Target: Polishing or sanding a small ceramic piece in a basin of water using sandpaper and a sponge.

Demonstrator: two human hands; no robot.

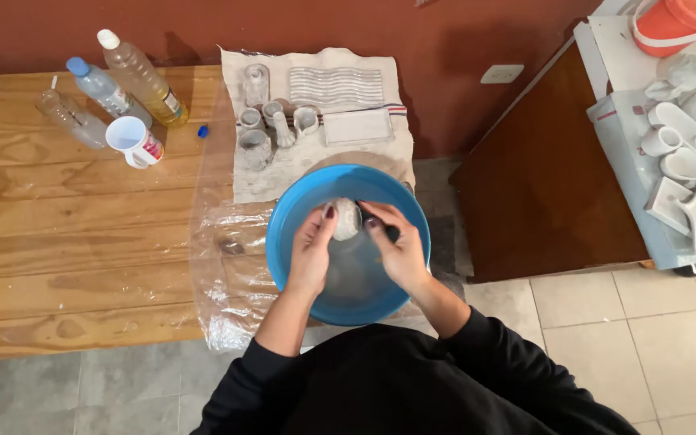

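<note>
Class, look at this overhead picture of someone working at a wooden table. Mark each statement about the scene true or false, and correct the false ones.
1. Both hands hold a small white piece over the blue basin. True.
2. The left hand rests on the white mug. False: the mug stands apart, near the bottles.
3. Small white pieces lie on a cloth behind the basin. True.
4. The basin is red. False: it is blue.
5. The right hand holds a bottle. False: the bottles lie untouched at the table's far left.
</note>
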